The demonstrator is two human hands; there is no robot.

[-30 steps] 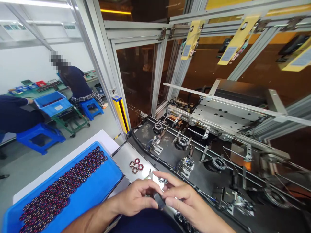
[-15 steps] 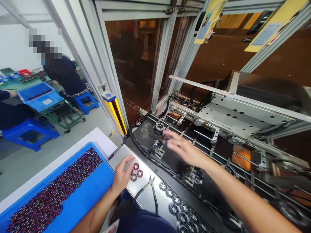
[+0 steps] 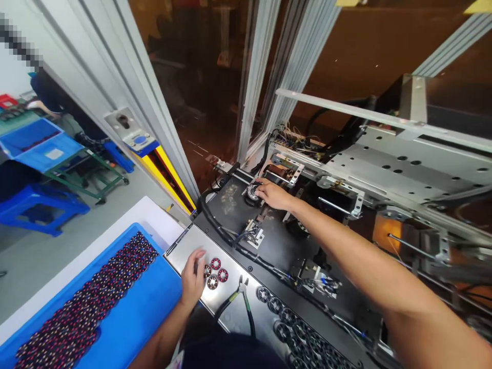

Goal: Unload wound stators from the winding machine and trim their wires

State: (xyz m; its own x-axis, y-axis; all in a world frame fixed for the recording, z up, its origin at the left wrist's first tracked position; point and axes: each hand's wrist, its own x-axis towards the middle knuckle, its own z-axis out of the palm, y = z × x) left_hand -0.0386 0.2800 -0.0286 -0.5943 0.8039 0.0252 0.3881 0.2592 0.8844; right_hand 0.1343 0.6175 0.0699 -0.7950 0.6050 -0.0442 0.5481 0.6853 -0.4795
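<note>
My right hand [image 3: 272, 195] reaches across the machine bed, its fingers closed at the edge of a ring-shaped part [image 3: 252, 192] seated in a round holder. The hand covers part of that ring. Over the metal plate [image 3: 234, 319], my left hand [image 3: 193, 274] hovers with thumb and fingers apart and nothing visible between them. Right beside its thumb lie several small wound motor stators [image 3: 222, 275], red and brown, with toothed centres. A pair of side cutters [image 3: 243, 289] with dark green handles rests on the plate, jaws pointing away from me.
Dark round rings [image 3: 282, 330] stand in rows on the plate's right part. At left, a blue tray [image 3: 130, 323] holds rows of stators [image 3: 88, 302]. A yellow-edged post [image 3: 169, 177], frame bars and machine rails [image 3: 334, 205] surround the bed. A co-worker sits far left.
My right hand has moved forward and left onto the ring-shaped part in its holder. My left hand has stayed near the stators, shifting slightly. The camera view has turned a little.
</note>
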